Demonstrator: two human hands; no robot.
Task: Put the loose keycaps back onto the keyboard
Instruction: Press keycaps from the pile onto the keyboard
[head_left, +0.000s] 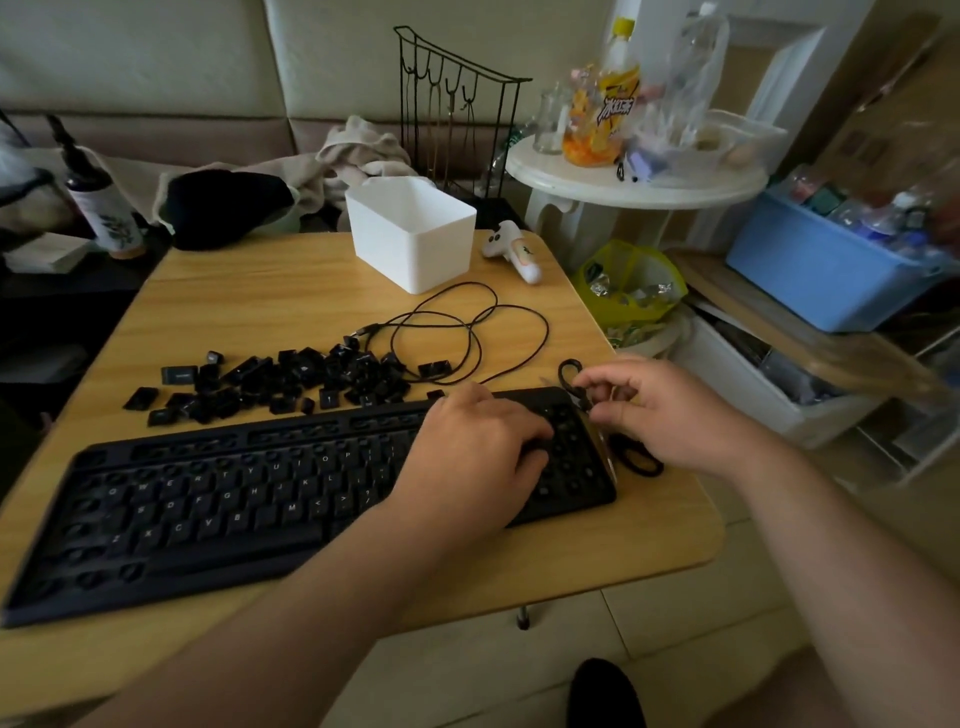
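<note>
A black keyboard (218, 499) lies along the front of the wooden table (291, 291); many sockets on its edges and number pad are bare. Behind it is a pile of several loose black keycaps (291, 382). My left hand (467, 452) lies palm-down on the keyboard's right part, fingertips pressing at the number pad; I see nothing held in it. My right hand (670, 410) is off the keyboard's right end. Its thumb and forefinger pinch the upper handle loop of black scissors (640, 461), which lie against that end.
The keyboard's black cable (467, 332) coils behind the keycaps. A white plastic box (410, 228) and a small white device (514, 249) stand at the table's back. To the right are a round white side table (634, 182), a yellow-green bag (631, 286) and a blue bin (826, 270).
</note>
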